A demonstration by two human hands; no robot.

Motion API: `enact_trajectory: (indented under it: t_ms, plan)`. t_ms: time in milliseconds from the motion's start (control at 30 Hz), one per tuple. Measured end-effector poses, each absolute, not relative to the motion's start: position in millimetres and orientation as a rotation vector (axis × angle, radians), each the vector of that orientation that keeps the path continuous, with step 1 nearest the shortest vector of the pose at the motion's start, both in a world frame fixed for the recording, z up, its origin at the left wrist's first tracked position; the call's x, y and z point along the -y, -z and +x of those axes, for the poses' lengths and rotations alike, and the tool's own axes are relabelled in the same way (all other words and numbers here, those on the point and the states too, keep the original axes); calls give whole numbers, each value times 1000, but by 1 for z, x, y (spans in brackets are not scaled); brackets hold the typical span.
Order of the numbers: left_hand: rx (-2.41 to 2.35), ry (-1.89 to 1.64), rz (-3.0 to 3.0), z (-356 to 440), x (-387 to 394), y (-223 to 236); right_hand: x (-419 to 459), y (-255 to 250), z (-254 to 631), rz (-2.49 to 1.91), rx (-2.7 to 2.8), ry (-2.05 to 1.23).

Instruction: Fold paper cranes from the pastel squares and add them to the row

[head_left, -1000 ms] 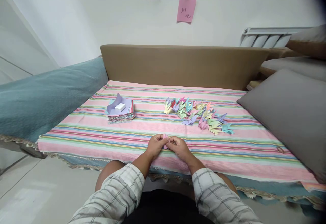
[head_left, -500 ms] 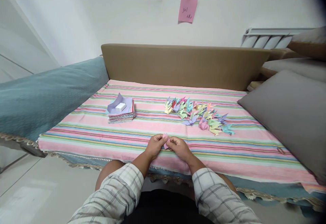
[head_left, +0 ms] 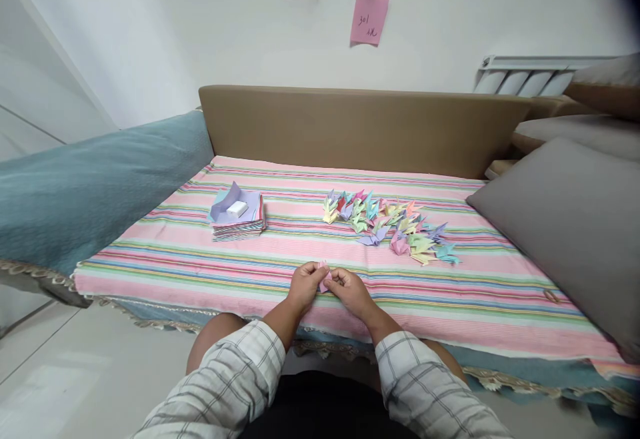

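Observation:
Both hands meet over the front part of the striped cloth, with a small folded piece of pink origami paper (head_left: pixel 325 284) between them. My left hand (head_left: pixel 304 287) pinches it from the left with thumb and fingers. From the right, my right hand (head_left: pixel 351 290) grips its other edge between thumb and forefinger. The fingers hide much of the paper, so its exact folded form cannot be made out. Beyond my hands to the right lies a cluster of folded paper cranes (head_left: pixel 373 209) in several colours.
Left of the cranes, a stack of square paper (head_left: pixel 240 231) carries a white block (head_left: pixel 237 209) and a curled purple sheet. Striped cloth (head_left: pixel 165 252) covers the seat. A grey cushion (head_left: pixel 565 226) leans at the right; a brown backrest (head_left: pixel 350 129) stands behind. A small brownish object (head_left: pixel 551 296) lies near the cushion.
My hands have shifted very slightly on the pink paper, and a little more of it shows between the thumbs. The cranes and the paper stack stay where they were.

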State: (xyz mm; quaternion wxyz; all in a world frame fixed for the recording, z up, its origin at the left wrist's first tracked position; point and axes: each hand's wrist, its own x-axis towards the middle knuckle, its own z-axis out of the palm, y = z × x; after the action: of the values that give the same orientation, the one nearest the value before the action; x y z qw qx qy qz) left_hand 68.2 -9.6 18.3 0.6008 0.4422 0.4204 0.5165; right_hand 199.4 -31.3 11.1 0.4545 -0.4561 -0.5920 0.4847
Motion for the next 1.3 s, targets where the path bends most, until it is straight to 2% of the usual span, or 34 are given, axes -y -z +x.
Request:
enact_trajectory:
  t_ms: [433, 800, 1300]
  plan:
    - [-988, -1221, 935, 67, 7, -17, 31, -6, 199, -1180, 1491, -1194]
    - [-772, -941, 1040, 58, 5, -22, 22, 0, 204, -1099, 1090, -1320]
    - [-865, -1005, 1110, 63, 5, -20, 27, -1, 206, -1061, 1067, -1284]
